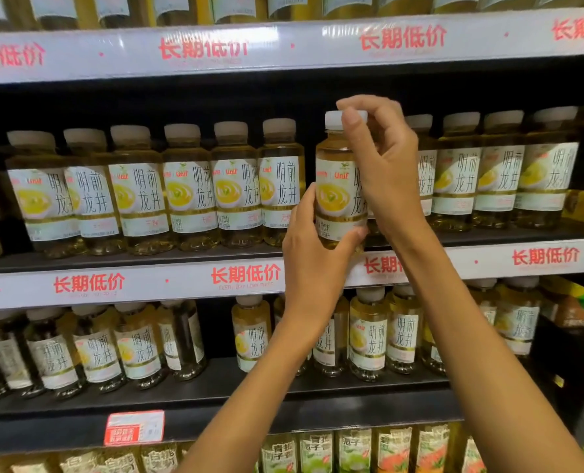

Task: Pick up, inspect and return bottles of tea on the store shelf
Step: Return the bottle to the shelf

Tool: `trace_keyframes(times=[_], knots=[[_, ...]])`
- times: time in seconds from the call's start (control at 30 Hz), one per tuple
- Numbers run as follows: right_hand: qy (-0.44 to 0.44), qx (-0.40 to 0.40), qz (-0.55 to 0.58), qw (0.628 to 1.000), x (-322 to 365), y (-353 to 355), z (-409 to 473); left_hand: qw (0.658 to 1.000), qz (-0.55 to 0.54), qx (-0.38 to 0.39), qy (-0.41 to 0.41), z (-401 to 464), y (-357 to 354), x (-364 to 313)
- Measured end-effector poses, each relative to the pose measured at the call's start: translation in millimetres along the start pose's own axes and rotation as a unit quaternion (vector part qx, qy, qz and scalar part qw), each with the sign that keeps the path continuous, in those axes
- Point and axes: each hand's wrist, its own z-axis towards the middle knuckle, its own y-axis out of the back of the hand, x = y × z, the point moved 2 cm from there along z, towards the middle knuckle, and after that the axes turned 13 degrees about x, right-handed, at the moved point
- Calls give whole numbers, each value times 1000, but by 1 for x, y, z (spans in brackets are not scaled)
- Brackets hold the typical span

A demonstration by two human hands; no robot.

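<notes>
Head view: a tea bottle [339, 186] stands upright, long axis vertical, in front of the gap in the middle shelf [181, 257] row. Both hands hold it. The left hand [312, 254] wraps the lower body from below and left; the right hand [382, 165] comes from the right, its fingertips [350, 119] pinching the white cap [333, 119]. The base sits level with the shelf edge; whether it touches I cannot tell. The gap lies straight behind, so returning it looks like a short push forward, the left hand carrying the weight.
</notes>
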Motion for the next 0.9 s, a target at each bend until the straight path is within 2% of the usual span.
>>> trace_keyframes(times=[0.2,0.33,0.57,0.67,0.9], knots=[[19,57,-10,998,-6,10,4,994,105,-24,-24,-3,3,-1],[-9,93,-26,995,-16,12,5,986,158,-41,-27,0,0,4],[-26,38,-189,981,-23,9,6,959,273,-74,-6,4,-5,-1],[-14,28,-225,974,-20,9,4,928,354,-116,-1,2,-4,-5],[-10,-7,-289,957,-17,6,3,923,366,-113,14,5,-9,-7]])
